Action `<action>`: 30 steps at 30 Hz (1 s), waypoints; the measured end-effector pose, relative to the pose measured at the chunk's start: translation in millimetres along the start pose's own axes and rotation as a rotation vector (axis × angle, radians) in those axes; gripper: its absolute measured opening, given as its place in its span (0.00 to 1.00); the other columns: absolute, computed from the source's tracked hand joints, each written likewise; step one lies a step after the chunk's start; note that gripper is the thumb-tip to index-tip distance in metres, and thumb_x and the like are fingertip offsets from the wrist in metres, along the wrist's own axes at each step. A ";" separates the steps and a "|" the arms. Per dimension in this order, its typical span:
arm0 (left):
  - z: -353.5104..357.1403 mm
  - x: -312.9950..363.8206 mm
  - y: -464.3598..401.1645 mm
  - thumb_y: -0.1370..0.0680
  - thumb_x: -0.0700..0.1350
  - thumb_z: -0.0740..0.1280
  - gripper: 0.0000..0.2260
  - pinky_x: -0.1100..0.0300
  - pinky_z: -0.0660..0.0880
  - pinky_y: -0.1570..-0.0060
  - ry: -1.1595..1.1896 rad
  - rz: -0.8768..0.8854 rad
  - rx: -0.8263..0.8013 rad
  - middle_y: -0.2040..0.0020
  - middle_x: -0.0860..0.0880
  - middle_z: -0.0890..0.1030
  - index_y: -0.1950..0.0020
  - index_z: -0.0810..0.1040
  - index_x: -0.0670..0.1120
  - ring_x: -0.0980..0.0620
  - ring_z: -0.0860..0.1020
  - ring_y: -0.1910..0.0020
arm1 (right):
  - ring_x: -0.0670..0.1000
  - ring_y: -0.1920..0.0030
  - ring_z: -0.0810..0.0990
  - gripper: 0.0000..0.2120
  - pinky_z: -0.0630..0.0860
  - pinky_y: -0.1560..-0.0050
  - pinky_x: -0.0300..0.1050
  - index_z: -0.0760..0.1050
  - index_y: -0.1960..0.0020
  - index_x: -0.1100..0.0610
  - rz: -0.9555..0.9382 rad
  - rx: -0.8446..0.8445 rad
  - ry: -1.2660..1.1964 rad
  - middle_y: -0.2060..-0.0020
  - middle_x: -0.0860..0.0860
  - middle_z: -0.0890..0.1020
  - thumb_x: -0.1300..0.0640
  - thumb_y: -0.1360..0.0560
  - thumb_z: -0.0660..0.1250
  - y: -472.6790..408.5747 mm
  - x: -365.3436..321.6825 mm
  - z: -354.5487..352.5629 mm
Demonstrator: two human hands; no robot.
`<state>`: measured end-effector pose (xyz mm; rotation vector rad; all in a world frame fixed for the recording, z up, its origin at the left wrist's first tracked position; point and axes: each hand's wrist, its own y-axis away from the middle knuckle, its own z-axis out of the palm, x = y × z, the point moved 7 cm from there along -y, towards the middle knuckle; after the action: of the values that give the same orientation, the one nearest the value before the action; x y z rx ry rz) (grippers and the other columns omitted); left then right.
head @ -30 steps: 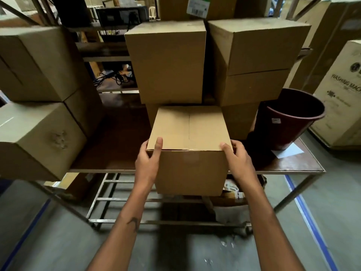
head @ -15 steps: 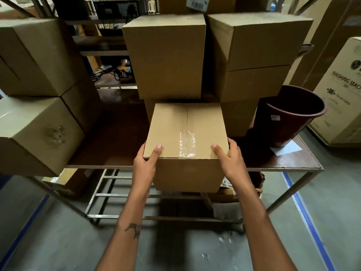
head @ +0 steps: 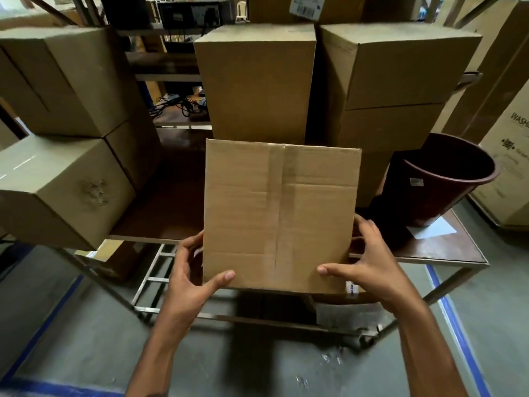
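A small taped cardboard box (head: 279, 216) is held up in front of the brown table (head: 435, 250), its taped face turned toward me. My left hand (head: 190, 275) grips its lower left corner, thumb on the near face and fingers behind the side. My right hand (head: 365, 263) grips the lower right corner the same way, thumb lying across the face. The box's underside and far side are hidden.
Tall cardboard boxes (head: 257, 81) are stacked at the table's back, and more boxes (head: 63, 184) overhang on the left. A dark red bucket (head: 440, 181) and a white paper (head: 435, 229) sit at the right. A washing-machine carton (head: 512, 156) stands far right. Blue floor tape (head: 458, 330) borders the table.
The box has been lifted off the table edge and tipped toward me, so its taped top now faces the camera. Both hands slid from its upper edges to its lower corners.
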<state>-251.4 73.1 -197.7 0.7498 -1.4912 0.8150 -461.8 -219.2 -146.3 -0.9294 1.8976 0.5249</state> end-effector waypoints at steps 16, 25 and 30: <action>43.3 -98.1 -46.4 0.26 0.61 0.81 0.42 0.43 0.81 0.31 -0.361 -0.159 -0.006 0.29 0.54 0.81 0.18 0.62 0.62 0.51 0.81 0.31 | 0.49 0.29 0.72 0.47 0.74 0.27 0.48 0.58 0.18 0.52 0.018 0.136 0.107 0.27 0.49 0.68 0.56 0.28 0.83 -17.2 95.7 56.0; 41.5 -92.2 -55.1 0.33 0.73 0.79 0.51 0.38 0.79 0.30 -0.399 -0.081 0.065 0.23 0.53 0.74 0.16 0.61 0.61 0.47 0.76 0.25 | 0.48 0.29 0.75 0.43 0.78 0.29 0.54 0.62 0.19 0.47 0.051 0.119 0.112 0.27 0.48 0.73 0.38 0.26 0.79 -22.1 89.9 42.7; 44.8 -84.0 -58.4 0.26 0.62 0.80 0.42 0.38 0.79 0.30 -0.448 -0.077 0.076 0.25 0.52 0.77 0.18 0.62 0.60 0.47 0.77 0.27 | 0.50 0.26 0.74 0.43 0.77 0.27 0.56 0.59 0.18 0.47 0.033 0.161 0.168 0.24 0.49 0.73 0.42 0.24 0.79 -24.0 81.0 48.9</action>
<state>-220.6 3.3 -279.3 1.0915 -1.8207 0.6739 -438.9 -232.2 -240.3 -0.8598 2.0759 0.3158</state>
